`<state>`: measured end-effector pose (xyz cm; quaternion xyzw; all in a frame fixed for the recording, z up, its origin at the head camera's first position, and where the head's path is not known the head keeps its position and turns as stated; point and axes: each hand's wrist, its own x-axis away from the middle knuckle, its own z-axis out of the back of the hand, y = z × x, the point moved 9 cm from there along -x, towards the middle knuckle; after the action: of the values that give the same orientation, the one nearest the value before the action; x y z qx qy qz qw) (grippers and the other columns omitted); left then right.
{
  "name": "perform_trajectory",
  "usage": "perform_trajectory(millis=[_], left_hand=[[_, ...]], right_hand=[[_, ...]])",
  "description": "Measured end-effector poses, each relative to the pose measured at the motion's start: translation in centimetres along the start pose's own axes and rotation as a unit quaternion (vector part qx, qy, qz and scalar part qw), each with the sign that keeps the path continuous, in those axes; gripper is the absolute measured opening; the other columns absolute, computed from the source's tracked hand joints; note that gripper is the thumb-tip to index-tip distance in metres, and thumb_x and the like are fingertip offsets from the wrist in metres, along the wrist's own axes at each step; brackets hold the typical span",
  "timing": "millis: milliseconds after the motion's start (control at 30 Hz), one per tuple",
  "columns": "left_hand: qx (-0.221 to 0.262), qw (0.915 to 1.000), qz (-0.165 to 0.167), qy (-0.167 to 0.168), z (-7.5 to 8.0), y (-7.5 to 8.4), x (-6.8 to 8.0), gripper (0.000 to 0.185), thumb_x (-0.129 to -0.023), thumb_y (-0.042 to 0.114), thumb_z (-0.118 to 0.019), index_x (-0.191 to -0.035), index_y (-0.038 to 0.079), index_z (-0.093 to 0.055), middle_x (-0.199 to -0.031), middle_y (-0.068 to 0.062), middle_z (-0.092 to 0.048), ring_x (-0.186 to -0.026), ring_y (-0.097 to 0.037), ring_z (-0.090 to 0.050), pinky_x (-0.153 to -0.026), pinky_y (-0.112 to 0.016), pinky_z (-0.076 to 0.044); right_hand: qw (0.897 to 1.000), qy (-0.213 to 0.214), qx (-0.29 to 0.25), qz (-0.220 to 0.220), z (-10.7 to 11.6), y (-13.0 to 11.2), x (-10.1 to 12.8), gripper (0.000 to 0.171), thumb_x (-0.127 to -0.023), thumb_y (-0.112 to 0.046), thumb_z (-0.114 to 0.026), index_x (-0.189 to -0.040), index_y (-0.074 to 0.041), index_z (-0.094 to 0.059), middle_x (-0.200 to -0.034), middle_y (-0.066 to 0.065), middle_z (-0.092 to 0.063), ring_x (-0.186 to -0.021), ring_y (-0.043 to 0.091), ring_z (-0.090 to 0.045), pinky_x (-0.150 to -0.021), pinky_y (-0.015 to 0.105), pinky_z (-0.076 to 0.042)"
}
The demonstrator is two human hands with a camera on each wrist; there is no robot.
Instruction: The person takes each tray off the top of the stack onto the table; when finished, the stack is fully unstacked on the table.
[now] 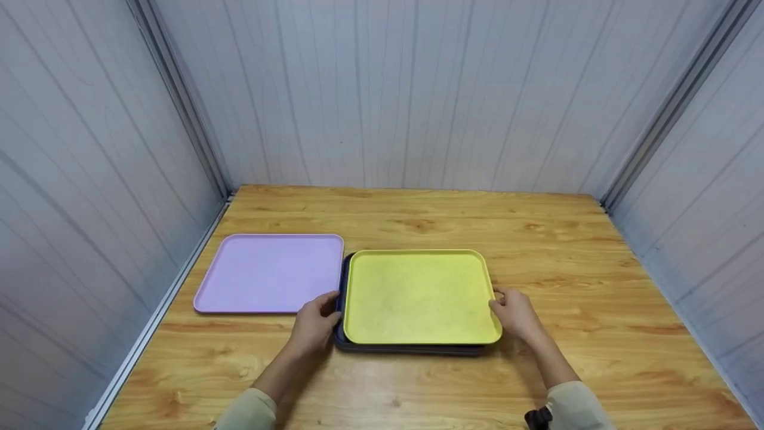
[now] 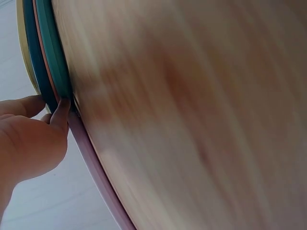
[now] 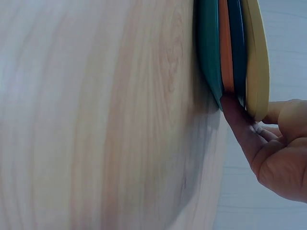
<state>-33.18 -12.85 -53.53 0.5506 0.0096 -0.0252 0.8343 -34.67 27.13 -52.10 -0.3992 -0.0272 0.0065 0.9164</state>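
Observation:
A yellow tray (image 1: pixel 418 298) lies on top of a stack, shifted right so that the left rim of a dark blue tray (image 1: pixel 342 331) shows beneath it. Under these, the wrist views show the edges of an orange tray (image 3: pixel 225 52) and a green tray (image 3: pixel 207 52). My left hand (image 1: pixel 313 322) pinches the stack's left edge at the dark blue tray, one finger low by the green one. At the right edge, my right hand (image 1: pixel 518 313) pinches the yellow tray, its thumb on top and a finger reaching under. Some fingertips are hidden.
A light purple tray (image 1: pixel 274 272) lies flat on the wooden table (image 1: pixel 418 394), just left of the stack and near my left hand. Pale panel walls (image 1: pixel 382 95) stand at the back and on both sides.

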Motion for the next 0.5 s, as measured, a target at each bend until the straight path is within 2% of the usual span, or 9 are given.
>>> perform_trajectory(millis=[100,233,367,500], left_hand=[[-0.002,1.0000,-0.001,-0.007,-0.1,0.0,0.0,0.047,-0.084,-0.005,-0.063,-0.130,-0.007,-0.053,-0.122,-0.021,-0.059,-0.115,-0.030,-0.055,-0.097,-0.042,-0.044],[-0.008,0.9999,-0.008,-0.007,0.0,0.1,0.0,0.048,-0.082,-0.005,-0.065,-0.129,-0.007,-0.054,-0.121,-0.022,-0.060,-0.114,-0.030,-0.055,-0.097,-0.042,-0.045],[-0.013,0.9998,-0.013,-0.004,0.0,0.1,-0.1,0.047,-0.082,-0.005,-0.065,-0.128,-0.007,-0.054,-0.121,-0.022,-0.060,-0.114,-0.030,-0.056,-0.097,-0.042,-0.045],[-0.019,0.9997,-0.012,-0.003,0.0,0.1,-0.1,0.048,-0.083,-0.004,-0.064,-0.129,-0.006,-0.054,-0.121,-0.020,-0.061,-0.113,-0.029,-0.056,-0.096,-0.041,-0.045]], right_hand=[[0.999,-0.008,-0.031,-0.010,0.1,0.5,0.1,0.042,-0.095,-0.005,-0.050,-0.133,0.012,-0.045,-0.096,0.020,-0.068,-0.068,0.018,-0.064,-0.052,0.028,-0.050],[0.991,-0.044,-0.124,-0.026,-0.1,0.8,0.5,0.046,-0.095,-0.007,-0.053,-0.136,0.011,-0.041,-0.099,0.023,-0.068,-0.075,0.024,-0.068,-0.058,0.032,-0.055],[0.966,-0.107,-0.232,-0.049,-0.6,0.9,1.5,0.057,-0.092,-0.005,-0.058,-0.141,0.010,-0.032,-0.104,0.027,-0.065,-0.084,0.031,-0.068,-0.068,0.040,-0.057],[0.942,-0.180,-0.273,-0.070,-1.2,0.9,2.8,0.076,-0.087,-0.001,-0.062,-0.148,0.002,-0.016,-0.122,0.029,-0.056,-0.086,0.035,-0.067,-0.069,0.046,-0.057]])
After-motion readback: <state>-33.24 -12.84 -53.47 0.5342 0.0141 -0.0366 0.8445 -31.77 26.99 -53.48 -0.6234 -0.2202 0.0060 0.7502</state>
